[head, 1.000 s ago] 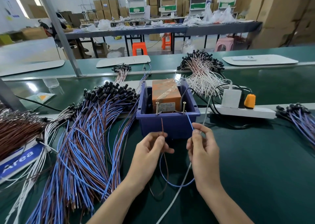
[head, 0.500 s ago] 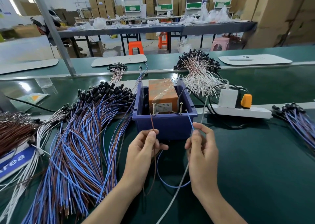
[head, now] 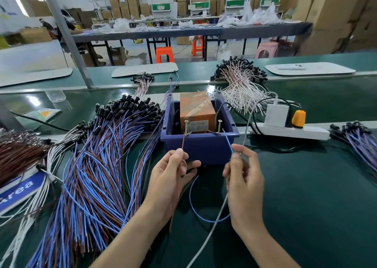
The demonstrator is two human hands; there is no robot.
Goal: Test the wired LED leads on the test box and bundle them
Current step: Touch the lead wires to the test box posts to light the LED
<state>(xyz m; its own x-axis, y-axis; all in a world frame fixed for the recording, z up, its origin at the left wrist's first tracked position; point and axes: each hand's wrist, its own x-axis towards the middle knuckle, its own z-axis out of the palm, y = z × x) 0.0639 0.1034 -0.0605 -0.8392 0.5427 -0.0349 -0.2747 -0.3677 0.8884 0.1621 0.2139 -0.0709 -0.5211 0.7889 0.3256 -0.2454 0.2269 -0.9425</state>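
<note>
The brown lead [head: 183, 143], pinched in my left hand [head: 171, 176], now reaches the left screw [head: 186, 127], my right hand [head: 242, 176] pinching the blue lead [head: 228, 143] at the right screw [head: 219, 126]: testing, I judge, begins.

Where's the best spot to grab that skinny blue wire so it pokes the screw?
Pinch the blue wire just back from its far end, as the right hand does, coming from the near side of the blue bin. It is thin and floppy, so a grip close to the end likely keeps the tip steady at the right screw.
</note>
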